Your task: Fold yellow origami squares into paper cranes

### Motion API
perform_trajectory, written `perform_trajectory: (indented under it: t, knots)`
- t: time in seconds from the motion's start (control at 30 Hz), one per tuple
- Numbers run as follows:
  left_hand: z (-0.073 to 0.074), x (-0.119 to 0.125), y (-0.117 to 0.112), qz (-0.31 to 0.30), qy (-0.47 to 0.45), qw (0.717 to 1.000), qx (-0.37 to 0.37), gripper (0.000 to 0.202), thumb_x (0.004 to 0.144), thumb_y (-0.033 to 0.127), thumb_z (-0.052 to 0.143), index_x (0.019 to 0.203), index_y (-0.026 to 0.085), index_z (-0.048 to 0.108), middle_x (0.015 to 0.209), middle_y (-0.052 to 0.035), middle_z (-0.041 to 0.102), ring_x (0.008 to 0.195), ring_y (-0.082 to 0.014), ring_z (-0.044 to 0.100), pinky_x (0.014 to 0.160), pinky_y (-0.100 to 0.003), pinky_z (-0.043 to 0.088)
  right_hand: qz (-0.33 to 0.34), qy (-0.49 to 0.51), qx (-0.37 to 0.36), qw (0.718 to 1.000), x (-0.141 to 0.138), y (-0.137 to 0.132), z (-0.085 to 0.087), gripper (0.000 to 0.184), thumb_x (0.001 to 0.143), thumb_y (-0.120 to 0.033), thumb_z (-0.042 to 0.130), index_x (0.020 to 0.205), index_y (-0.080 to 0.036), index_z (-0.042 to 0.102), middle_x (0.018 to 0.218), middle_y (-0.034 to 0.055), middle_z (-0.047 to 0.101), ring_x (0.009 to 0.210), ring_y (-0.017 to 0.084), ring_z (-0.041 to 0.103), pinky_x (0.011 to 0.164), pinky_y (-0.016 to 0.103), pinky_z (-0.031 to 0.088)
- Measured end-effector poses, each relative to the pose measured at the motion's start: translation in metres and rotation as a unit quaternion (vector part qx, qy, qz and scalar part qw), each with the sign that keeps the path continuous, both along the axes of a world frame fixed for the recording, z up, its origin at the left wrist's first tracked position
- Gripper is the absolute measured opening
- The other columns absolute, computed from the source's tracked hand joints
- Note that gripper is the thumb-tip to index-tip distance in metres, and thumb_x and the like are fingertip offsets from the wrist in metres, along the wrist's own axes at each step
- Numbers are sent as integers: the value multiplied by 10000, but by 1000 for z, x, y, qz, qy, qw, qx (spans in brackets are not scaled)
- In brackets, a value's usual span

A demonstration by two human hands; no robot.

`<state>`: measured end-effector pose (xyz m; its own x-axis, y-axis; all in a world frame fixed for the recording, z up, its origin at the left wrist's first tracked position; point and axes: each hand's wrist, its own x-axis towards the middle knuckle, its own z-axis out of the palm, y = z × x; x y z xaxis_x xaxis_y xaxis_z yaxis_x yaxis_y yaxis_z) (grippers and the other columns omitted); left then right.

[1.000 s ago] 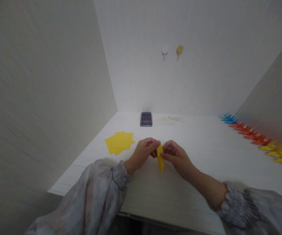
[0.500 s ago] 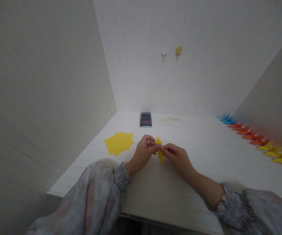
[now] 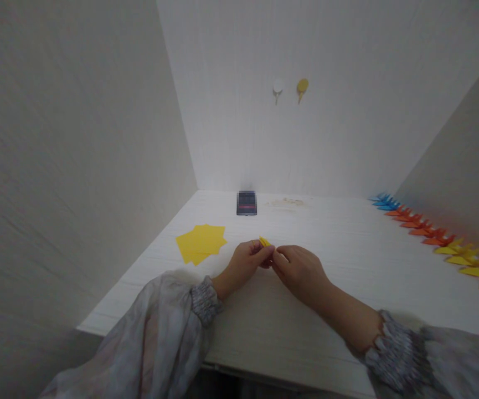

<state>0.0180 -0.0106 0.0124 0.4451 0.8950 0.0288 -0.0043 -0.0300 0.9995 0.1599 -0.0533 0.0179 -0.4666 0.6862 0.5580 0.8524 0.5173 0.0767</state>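
Note:
A small piece of folded yellow origami paper is pinched between the thumb and fingers of my left hand. Only its pointed upper end shows; fingers cover the rest. My right hand is closed in a pinch, its fingertips meeting those of my left hand at the paper's right side. Both hands are just above the white table. To the left of my left hand lie several flat yellow paper sheets, overlapping in a fanned stack.
A phone with a blurred screen is at the back wall. Along the right side runs a row of folded paper cranes, blue, orange-red and yellow. A white hook and a yellow hook hang on the wall.
The folded yellow paper has turned and tilted left, and its lower point has gone out of sight behind the fingers. My left fingers have curled in around it; the right hand stays close beside.

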Motion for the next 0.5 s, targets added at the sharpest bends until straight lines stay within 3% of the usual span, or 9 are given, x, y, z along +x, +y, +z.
perform_trajectory:
  t: [0.17,0.33,0.5]
  knots:
    - [-1,-4,4,13,-36,999,-22,187,721,296,534,665,117,530,585,13,536,548,-77,520,575,-222,447,87,80,-10,993,3,-1,-1,198,819,-187,425,908,-141,595,844,128,600,770,208,531,686,348,431]
    - [3,-8,2,-50,-115,990,-69,169,708,264,567,687,103,522,678,-11,572,633,-83,560,657,-239,469,207,218,-101,948,14,0,-5,335,804,-97,391,1093,-215,512,919,87,549,837,166,524,705,312,469]
    - [2,-9,4,-4,-142,984,-110,232,616,221,671,691,116,478,617,18,566,564,-69,565,601,-214,468,230,229,-124,938,21,4,-10,377,801,-106,402,1128,-265,503,959,76,553,867,164,534,726,321,473]
